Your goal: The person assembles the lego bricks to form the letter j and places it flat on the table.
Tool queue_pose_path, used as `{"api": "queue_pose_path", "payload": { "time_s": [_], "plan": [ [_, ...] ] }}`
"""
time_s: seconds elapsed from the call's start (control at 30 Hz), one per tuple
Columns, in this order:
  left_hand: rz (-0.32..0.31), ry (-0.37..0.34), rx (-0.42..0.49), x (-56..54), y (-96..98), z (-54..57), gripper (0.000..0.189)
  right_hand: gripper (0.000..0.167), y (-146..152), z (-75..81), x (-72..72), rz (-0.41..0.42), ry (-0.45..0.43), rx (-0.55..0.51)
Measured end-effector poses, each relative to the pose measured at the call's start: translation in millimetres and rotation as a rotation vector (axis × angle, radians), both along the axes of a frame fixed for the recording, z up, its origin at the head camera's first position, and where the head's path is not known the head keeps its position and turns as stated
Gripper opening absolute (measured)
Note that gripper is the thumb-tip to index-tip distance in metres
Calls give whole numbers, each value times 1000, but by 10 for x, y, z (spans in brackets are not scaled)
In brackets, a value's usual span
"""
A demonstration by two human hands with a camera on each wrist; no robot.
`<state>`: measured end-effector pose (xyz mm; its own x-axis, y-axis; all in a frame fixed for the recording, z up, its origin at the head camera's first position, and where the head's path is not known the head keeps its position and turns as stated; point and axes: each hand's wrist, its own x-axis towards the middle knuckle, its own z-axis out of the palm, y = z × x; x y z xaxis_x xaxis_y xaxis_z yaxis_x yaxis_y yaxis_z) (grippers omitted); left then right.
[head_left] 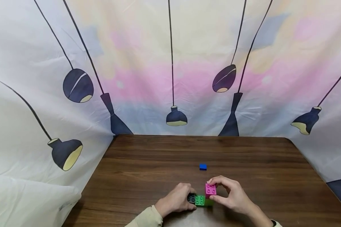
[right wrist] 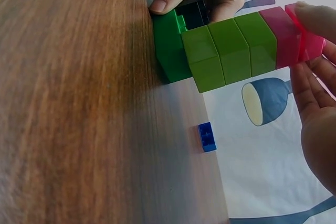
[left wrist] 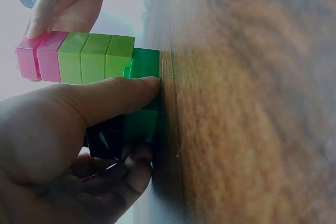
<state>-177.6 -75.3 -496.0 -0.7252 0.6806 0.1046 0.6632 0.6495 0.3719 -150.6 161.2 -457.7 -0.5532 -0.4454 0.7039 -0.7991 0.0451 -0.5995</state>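
Observation:
A tower of toy building bricks rises from the table. Its base is a dark green brick (head_left: 200,200), with a black brick (head_left: 191,198) on top at the left end. Three lime green bricks (right wrist: 231,48) are stacked on the other end, and a pink brick (right wrist: 281,38) sits above them. My right hand (head_left: 234,196) pinches another pink brick (head_left: 211,190) between thumb and fingers at the very top; a thin seam shows beneath it. My left hand (head_left: 176,198) grips the base end, thumb along the dark green brick, fingers curled around the black one's side.
A small blue brick (head_left: 203,167) lies on the brown wooden table (head_left: 147,157), beyond the tower. Behind the table hangs a cloth backdrop (head_left: 147,78) printed with lamps. White fabric (head_left: 31,201) bulges beside the table's left edge.

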Motion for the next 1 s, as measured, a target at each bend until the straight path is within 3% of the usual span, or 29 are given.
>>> {"api": "queue_pose_path", "payload": {
  "time_s": [0.47, 0.8, 1.0],
  "plan": [
    [10, 10, 0, 10, 4, -13, 34, 44, 8, -20, -4, 13, -15, -8],
    [14, -7, -8, 24, 6, -3, 34, 42, 90, -304, -116, 6, -67, 9],
    [14, -11, 5, 23, 6, 16, 35, 41, 97, -334, -136, 8, -88, 5]
  ]
}}
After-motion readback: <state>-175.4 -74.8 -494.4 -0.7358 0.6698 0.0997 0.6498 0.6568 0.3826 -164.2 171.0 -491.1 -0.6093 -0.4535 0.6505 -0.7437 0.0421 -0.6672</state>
